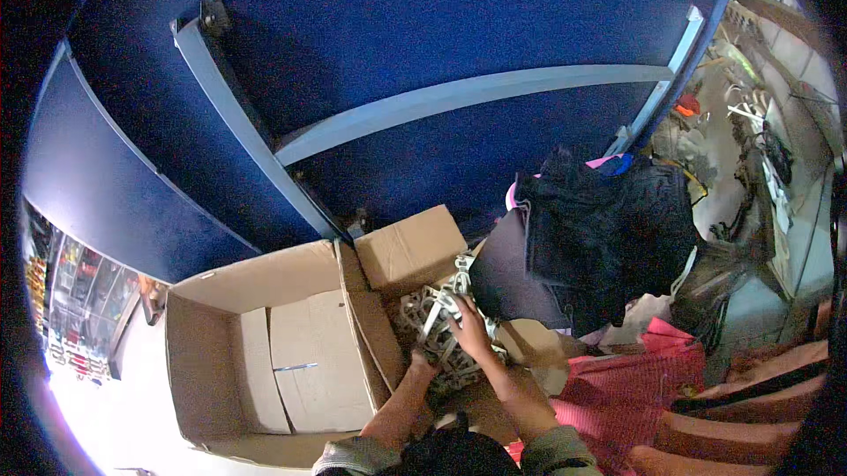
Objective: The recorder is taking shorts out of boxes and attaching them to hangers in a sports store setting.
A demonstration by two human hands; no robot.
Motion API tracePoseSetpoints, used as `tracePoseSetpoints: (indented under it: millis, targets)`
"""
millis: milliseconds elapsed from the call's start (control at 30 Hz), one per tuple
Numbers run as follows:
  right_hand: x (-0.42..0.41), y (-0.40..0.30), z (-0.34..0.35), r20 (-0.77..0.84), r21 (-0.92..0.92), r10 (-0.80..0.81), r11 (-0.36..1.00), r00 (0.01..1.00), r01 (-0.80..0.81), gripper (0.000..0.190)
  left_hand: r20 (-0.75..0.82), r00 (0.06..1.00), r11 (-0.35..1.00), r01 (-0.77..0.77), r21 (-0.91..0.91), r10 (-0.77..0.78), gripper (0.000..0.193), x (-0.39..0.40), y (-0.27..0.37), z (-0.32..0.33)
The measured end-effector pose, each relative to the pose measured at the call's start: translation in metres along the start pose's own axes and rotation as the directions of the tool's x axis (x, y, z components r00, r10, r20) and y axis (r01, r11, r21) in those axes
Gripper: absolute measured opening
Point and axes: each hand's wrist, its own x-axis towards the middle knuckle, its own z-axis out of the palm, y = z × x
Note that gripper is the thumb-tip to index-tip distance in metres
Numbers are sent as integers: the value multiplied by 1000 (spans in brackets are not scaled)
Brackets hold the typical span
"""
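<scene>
A tangled heap of pale, looped strips (440,343), perhaps plastic or fabric, fills an opened cardboard box in front of me. My right hand (471,332) reaches into its top, fingers bent around some whitish pieces. Lower down on the left side of the heap is my left hand (425,363); its fingers are partly hidden among the strips, so its grasp is unclear. One straight whitish strip (434,318) slants up between the two hands.
A large open cardboard carton (317,363) with a bare bottom stands at left. Behind the heap is a smaller cardboard box (411,246). Dark folded garments (595,238) and red ribbed cloth (615,396) lie at right. A blue panel with a metal frame (463,95) rises ahead.
</scene>
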Motion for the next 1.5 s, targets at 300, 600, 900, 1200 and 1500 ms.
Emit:
tracePoseSetpoints:
  millis: [300,600,900,1200,1500]
  targets:
    - [0,-65,-55,-220,409,63,912,974,34,24,233,970,978,-117,175,74,49,-10,20,23]
    - [-12,-101,-135,-269,615,124,785,955,72,32,105,994,909,-39,416,-5,28,-44,73,72]
    - [-28,-143,-191,-357,663,127,732,925,156,35,171,983,911,-129,392,65,34,-111,86,185]
    - [-31,-125,-224,-255,794,51,580,966,179,44,330,934,859,-53,510,-139,30,-138,29,258]
    - [-29,-88,-258,-316,538,77,835,946,112,57,305,496,535,428,728,-813,28,-160,-39,299]
